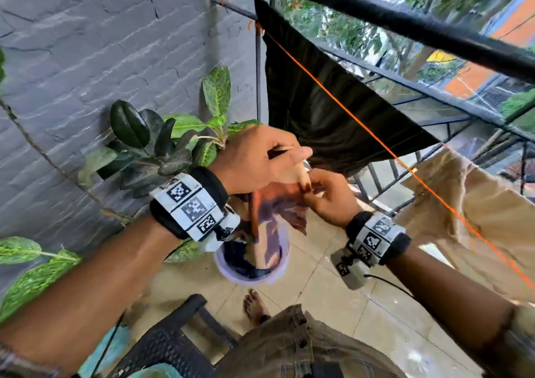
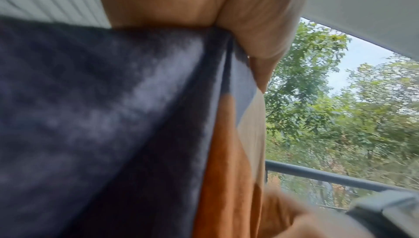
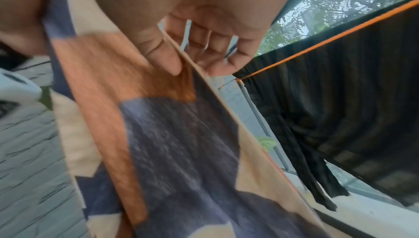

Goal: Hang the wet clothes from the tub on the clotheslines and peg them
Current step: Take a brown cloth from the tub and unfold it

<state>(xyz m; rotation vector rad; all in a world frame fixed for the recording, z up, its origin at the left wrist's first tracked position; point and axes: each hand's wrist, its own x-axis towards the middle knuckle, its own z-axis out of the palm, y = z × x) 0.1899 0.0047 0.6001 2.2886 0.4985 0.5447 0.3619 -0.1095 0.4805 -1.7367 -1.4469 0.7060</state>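
both my hands up front: left hand [image 1: 260, 157] and right hand [image 1: 330, 195] each pinch the patterned cloth [image 1: 266, 233], which trails down into the tub [image 1: 252, 276] below the orange clothesline [image 1: 362, 123].

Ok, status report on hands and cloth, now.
Left hand and right hand both grip patterned cloth over tub. Not on orange line yet. Nothing blocking.

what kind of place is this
Most likely a home balcony used for drying laundry: an orange clothesline carrying a black cloth, a metal railing facing trees, and potted plants against a grey wall.
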